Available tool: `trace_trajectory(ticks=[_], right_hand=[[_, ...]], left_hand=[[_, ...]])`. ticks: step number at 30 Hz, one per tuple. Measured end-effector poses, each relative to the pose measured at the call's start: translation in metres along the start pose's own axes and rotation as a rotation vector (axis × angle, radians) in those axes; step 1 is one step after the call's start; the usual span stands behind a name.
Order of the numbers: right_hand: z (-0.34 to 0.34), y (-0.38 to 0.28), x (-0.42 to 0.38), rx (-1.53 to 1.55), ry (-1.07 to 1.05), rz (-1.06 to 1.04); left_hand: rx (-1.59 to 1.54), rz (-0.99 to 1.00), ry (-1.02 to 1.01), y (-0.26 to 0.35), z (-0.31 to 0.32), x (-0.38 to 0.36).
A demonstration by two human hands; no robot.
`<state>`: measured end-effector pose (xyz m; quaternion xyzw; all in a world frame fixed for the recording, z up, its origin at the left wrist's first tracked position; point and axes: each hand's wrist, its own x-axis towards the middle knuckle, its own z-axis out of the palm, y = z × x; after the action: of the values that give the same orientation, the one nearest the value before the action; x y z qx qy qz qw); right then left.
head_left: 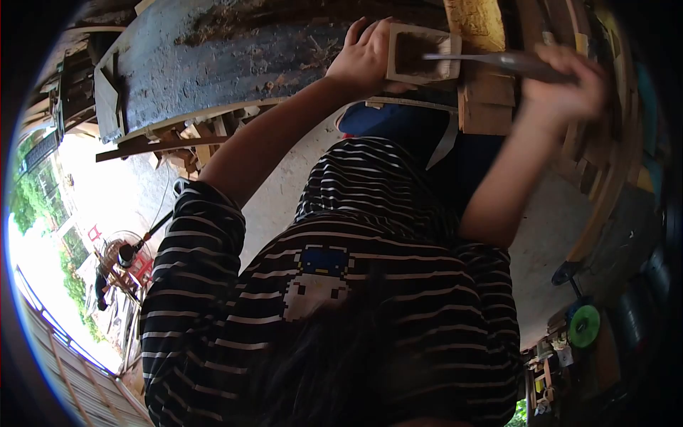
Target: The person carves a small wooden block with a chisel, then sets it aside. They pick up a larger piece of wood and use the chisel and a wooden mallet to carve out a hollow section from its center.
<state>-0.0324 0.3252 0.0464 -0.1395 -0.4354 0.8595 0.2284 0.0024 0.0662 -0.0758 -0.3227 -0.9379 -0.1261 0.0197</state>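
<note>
My left hand [364, 58] is wrapped around the left side of a small hollow wooden box [424, 75], its open side facing up, at the dark workbench's front edge. In my right hand [569, 89], blurred by motion, is a chisel-like tool [516, 62] with a dark handle and a thin metal shaft. The shaft points left, and its tip overlaps the box's opening. The box's right inner wall looks pale and rough beside its darker hollow.
The dark, stained workbench [235, 67] spans the top. Stacked wooden blocks [487, 99] stand right of the box, below a yellowish piece [477, 23]. Wood offcuts [203, 146] lie under the bench at left. Curved wooden strips [612, 171] line the right side.
</note>
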Motion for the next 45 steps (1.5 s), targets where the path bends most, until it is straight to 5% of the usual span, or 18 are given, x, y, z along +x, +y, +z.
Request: trace_trajectory(ticks=[9, 12, 21, 23, 26, 28, 35, 37, 45], right_hand=[[-0.040, -0.036, 0.039, 0.321, -0.199, 0.038], [-0.022, 0.014, 0.007, 0.242, 0.024, 0.006], [-0.050, -0.059, 0.026, 0.294, -0.121, -0.087], [-0.064, -0.025, 0.028, 0.362, -0.153, 0.007], [-0.014, 0.008, -0.001, 0.203, 0.067, 0.023], [-0.024, 0.009, 0.011, 0.209, -0.082, 0.019], [-0.057, -0.055, 0.033, 0.428, -0.328, 0.000], [-0.038, -0.017, 0.013, 0.200, -0.092, -0.040], [-0.029, -0.006, -0.046, 0.235, -0.157, -0.140]], left_hand=[[0.035, 0.007, -0.016, 0.002, 0.002, 0.000], [0.026, -0.005, -0.042, -0.003, 0.000, -0.001], [0.082, -0.028, -0.125, 0.001, -0.001, 0.002], [0.014, -0.031, -0.102, -0.002, 0.003, -0.001], [-0.059, -0.028, -0.067, -0.001, 0.001, 0.002], [0.100, -0.046, -0.188, 0.001, -0.003, 0.001], [0.086, -0.036, -0.119, 0.002, 0.000, 0.002], [0.011, -0.062, -0.156, 0.000, -0.005, 0.000], [-0.065, -0.076, -0.117, -0.001, 0.000, 0.002]])
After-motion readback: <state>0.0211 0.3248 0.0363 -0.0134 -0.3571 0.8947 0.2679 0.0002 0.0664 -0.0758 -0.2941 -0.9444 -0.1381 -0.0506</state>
